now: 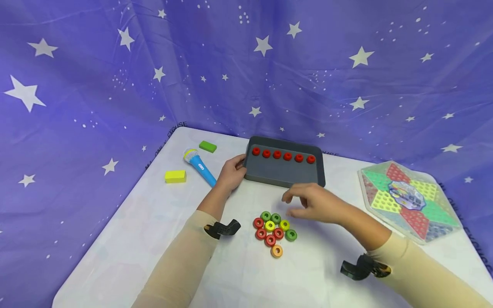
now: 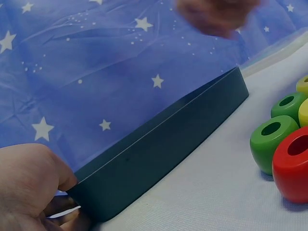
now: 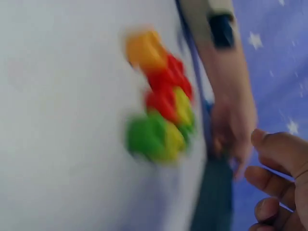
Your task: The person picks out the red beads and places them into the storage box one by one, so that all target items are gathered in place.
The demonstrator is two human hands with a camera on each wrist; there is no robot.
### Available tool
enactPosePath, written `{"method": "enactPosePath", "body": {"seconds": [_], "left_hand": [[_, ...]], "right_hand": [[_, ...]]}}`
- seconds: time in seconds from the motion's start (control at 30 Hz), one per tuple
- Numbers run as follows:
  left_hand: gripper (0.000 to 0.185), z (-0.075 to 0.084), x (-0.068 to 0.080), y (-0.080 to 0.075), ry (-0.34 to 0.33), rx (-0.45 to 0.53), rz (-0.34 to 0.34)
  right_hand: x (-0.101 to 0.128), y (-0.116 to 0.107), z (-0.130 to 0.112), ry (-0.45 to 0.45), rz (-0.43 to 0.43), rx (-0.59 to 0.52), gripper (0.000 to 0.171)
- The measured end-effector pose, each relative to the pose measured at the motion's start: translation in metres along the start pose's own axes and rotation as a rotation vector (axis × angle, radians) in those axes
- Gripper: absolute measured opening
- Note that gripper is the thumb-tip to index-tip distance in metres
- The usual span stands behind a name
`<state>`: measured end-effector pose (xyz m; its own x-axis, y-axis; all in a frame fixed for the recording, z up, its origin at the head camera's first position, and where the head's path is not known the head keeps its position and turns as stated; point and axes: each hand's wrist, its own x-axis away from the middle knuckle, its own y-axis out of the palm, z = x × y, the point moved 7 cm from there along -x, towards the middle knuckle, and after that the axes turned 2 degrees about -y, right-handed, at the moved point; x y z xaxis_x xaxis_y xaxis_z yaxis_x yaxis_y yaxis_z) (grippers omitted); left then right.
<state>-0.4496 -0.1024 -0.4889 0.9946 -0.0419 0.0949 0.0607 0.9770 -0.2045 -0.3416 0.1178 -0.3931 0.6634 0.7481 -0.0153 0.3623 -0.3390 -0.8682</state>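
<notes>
Rings sorting onto the tray: how the red ones look mid-run

Rings (image 1: pixel 274 231) sit in a loose cluster on the white table (image 1: pixel 154 231), just in front of the dark tray (image 1: pixel 285 174), which already carries a row of six red rings (image 1: pixel 283 155) along its far edge. The person's left hand (image 1: pixel 231 173) grips the tray's near-left corner, steadying it. Their right hand (image 1: pixel 313 203) hovers over the cluster, fingers loosely curled, holding nothing as far as the head view shows.

Probably best to pinch one red ring cleanly without nudging its neighbours, keeping the tray braced.

Hard to make out: the right wrist view is badly smeared, and the left wrist view crops the tray's inside.
</notes>
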Motion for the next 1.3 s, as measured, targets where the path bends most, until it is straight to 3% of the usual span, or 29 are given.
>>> {"method": "enactPosePath", "body": {"seconds": [0.1,0.27,0.77,0.9,1.07,1.3], "left_hand": [[0.054,0.002,-0.001,-0.001,0.006,-0.006,0.005],[0.053,0.004,-0.002,-0.002,0.014,-0.007,0.009],[0.054,0.000,-0.003,-0.001,0.002,0.005,0.007],[0.053,-0.001,-0.003,0.001,-0.005,0.011,0.003],[0.053,0.000,-0.003,0.002,-0.007,0.004,0.000],[0.053,-0.003,-0.003,0.002,-0.011,0.007,0.004]], "right_hand": [[0.008,0.027,-0.012,-0.055,-0.029,-0.034,0.024],[0.015,0.052,-0.023,-0.121,-0.025,0.047,0.023],[0.012,0.071,-0.017,-0.118,-0.077,0.187,0.021],[0.013,0.067,-0.018,-0.122,-0.065,0.163,0.019],[0.009,0.045,-0.021,-0.150,-0.031,0.067,0.019],[-0.031,0.001,-0.002,-0.087,0.058,-0.065,0.024]]}}
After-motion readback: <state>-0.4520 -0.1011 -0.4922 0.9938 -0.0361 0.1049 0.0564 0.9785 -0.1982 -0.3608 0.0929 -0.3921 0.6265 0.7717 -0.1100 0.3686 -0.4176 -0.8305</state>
